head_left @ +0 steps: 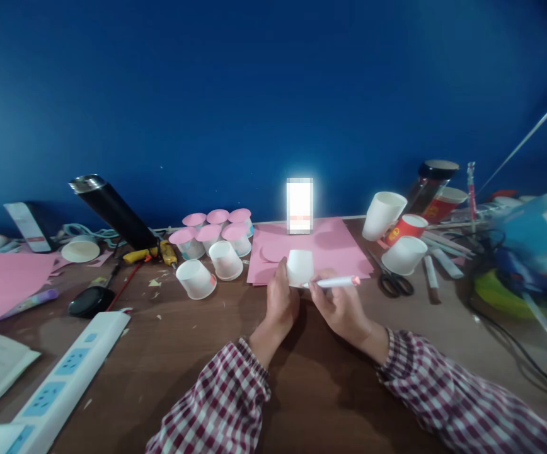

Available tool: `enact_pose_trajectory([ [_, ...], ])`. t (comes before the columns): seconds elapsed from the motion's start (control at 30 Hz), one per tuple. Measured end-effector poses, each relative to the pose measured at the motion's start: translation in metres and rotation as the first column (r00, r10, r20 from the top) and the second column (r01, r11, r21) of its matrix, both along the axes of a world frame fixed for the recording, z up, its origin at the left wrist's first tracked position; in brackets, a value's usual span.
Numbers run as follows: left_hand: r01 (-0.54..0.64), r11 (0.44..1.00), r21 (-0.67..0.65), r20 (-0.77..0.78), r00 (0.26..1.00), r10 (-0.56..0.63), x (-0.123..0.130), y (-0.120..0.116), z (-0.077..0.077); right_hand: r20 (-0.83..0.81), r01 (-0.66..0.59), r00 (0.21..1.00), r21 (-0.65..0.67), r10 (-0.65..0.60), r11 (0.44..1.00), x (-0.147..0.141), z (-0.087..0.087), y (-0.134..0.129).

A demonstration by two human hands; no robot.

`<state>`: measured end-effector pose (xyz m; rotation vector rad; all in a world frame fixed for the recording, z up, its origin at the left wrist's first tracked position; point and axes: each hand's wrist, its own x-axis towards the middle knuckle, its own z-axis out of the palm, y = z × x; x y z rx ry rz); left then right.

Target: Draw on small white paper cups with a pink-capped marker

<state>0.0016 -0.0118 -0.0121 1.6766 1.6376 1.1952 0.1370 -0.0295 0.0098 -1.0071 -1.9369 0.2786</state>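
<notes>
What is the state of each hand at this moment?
Left hand: closed around the side of a white cup.
Right hand: closed, holding a marker at the cup.

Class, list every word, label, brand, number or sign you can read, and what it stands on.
No text can be read for certain.
Front red cup: gold marks, too small.
Bright screen: blurred out.
White-fronted box, far left: reddish print, too blurred.
Booklet, lower left: faint marks, unreadable.
White pen: nothing legible.
</notes>
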Motion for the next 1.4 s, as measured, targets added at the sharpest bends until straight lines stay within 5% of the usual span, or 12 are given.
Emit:
enact_pose_trajectory([
  [1.4, 0.04, 0.998, 0.051, 0.088, 0.995, -0.044, 0.0001, -0.0032, 0.0016, -0.027, 0.09, 0.996, 0.031, -0.089, 0.996, 0.0021, -0.0044, 0.0042],
])
